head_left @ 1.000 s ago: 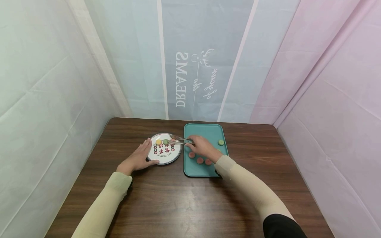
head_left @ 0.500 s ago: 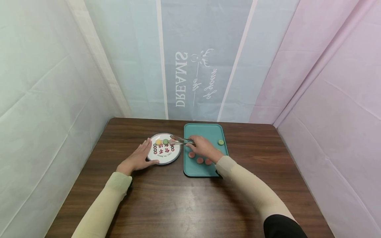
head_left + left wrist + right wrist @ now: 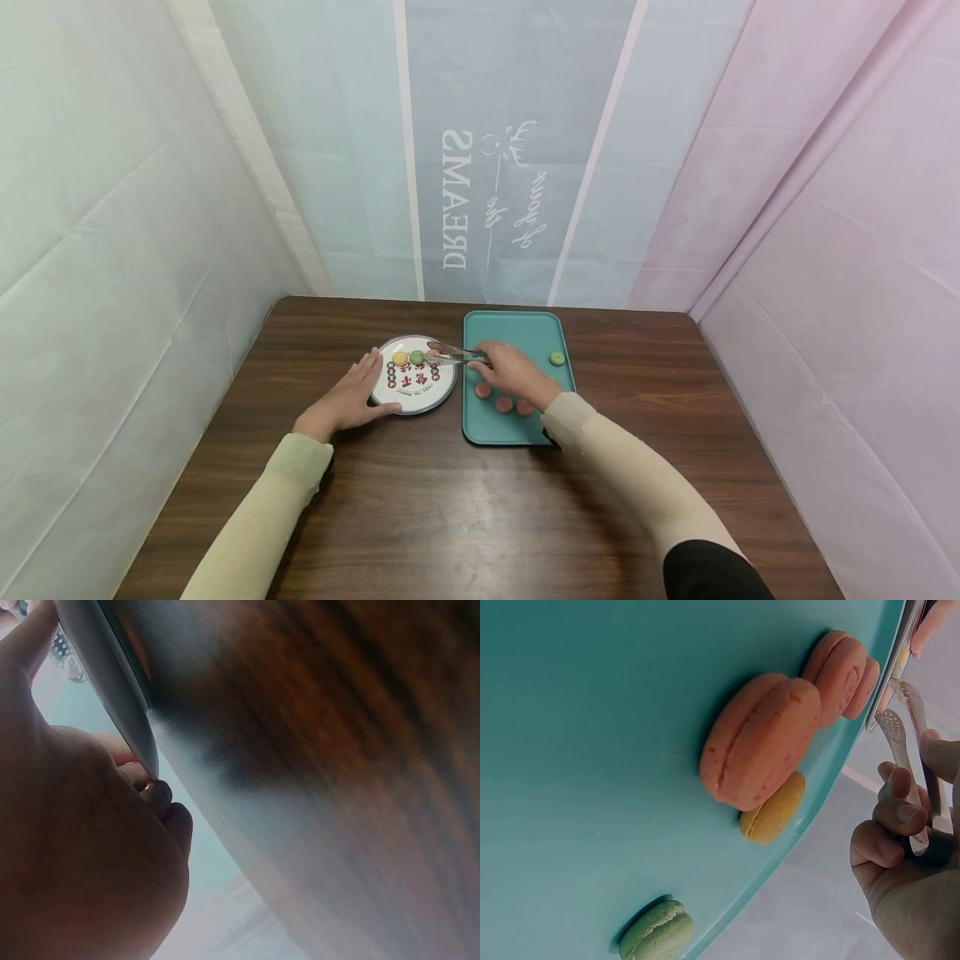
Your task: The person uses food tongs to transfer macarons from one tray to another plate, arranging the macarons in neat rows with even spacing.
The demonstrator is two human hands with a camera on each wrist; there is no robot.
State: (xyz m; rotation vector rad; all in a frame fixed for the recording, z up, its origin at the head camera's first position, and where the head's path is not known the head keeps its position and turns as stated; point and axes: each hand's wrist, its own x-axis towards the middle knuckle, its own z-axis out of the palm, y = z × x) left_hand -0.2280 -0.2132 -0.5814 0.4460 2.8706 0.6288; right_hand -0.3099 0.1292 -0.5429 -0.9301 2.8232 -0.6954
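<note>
The left hand (image 3: 347, 402), thumb spread wide, steadied the plate (image 3: 444, 390); the right hand (image 3: 512, 369) gripped tongs (image 3: 896, 736) whose tips flanked a pink macaron (image 3: 433, 354) there (light, even pressure, I judged, would best spare its shell).

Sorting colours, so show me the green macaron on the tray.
In the head view, the green macaron near the right rim of the tray; others visible there: three pink macarons, one yellow macaron.
</note>
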